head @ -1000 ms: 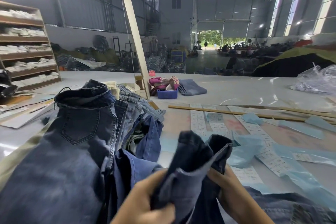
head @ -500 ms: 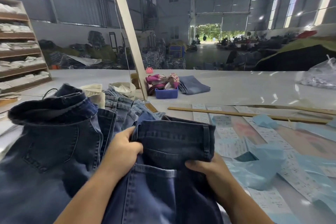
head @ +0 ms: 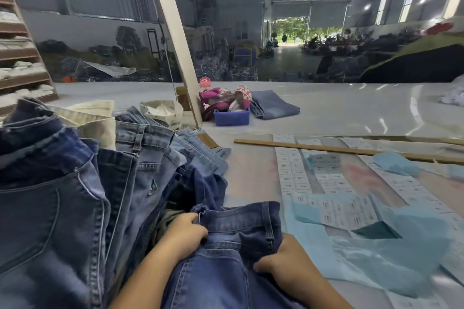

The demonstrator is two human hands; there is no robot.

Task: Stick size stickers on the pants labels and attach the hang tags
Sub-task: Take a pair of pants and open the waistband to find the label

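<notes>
Your two hands hold a dark blue denim pair of pants (head: 241,228) at its waistband, at the near edge of the pale glossy worktable (head: 339,113). Your left hand (head: 182,233) pinches the band's left end with curled fingers; your right hand (head: 283,261) grips the right end, fingers tucked into the cloth. Just left of the pants rises a heap of blue jeans in mixed washes (head: 88,195), running along the table's left side. To the right lie long white strips of printed size stickers (head: 296,175), partly under crumpled light blue tissue sheets (head: 391,258). A thin wooden slat (head: 326,149) crosses the strips' far ends. Farther back, mid-table, a small blue plastic tray (head: 231,116) sits beside a folded faded pair of jeans (head: 275,108).
</notes>
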